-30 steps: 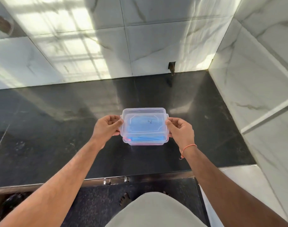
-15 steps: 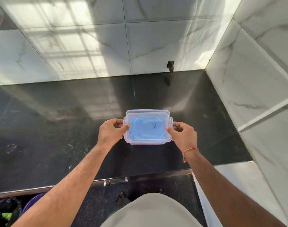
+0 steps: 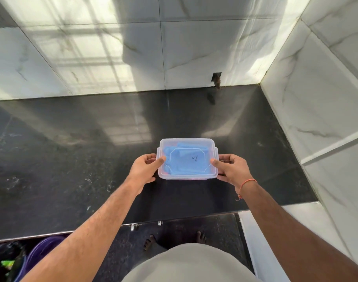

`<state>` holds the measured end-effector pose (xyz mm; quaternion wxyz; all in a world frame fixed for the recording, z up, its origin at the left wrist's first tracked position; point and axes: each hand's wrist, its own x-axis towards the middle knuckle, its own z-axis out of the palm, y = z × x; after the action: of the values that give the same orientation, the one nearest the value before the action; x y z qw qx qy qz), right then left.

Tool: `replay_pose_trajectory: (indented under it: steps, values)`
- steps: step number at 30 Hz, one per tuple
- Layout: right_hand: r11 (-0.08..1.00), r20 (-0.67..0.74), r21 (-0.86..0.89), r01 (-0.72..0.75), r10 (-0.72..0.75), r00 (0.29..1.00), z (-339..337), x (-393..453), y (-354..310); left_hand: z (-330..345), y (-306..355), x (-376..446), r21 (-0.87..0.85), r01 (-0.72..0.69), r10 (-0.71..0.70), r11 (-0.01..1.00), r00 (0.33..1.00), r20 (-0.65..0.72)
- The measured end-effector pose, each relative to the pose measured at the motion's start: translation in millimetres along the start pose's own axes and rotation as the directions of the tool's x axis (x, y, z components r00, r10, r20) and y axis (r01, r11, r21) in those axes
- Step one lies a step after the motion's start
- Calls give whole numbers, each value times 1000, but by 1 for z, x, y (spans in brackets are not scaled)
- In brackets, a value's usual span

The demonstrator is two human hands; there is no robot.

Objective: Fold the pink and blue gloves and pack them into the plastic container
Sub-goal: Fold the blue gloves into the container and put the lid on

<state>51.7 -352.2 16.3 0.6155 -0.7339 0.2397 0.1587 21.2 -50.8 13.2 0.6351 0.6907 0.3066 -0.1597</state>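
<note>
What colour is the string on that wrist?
Orange. The thread bracelet sits on the right wrist, shown best in the head view.

Counter (image 3: 72,159): black polished stone, speckled, glossy, reflecting the wall above. Front edge runs 8 to 3 o'clock. Back wall (image 3: 113,47) at 12 o'clock: large white marble-look tiles, grey veining, thin dark grout lines. Side wall (image 3: 326,88) at 2 o'clock: same tile, meets back wall in a corner. Small dark notch (image 3: 216,77) at the back wall's base, 1 o'clock. Sunlight falls in barred patches on the back wall, 11 o'clock. Floor (image 3: 123,251) at 6 o'clock: dark, speckled.
</note>
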Motion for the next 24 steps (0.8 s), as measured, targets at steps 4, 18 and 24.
replay_pose_trajectory:
  steps: [4,18,24]
  values:
    - [990,129,17,-142,139,982,-7,7,-1,-4,3,1,-35,81,-78,996,993,92]
    - [1000,135,-4,-27,28,990,5,5,1,6,-1,-4,-79,-58,62,995,997,46]
    - [985,70,-42,170,-167,983,23,-6,7,24,-9,-10,201,-198,213,959,976,-54]
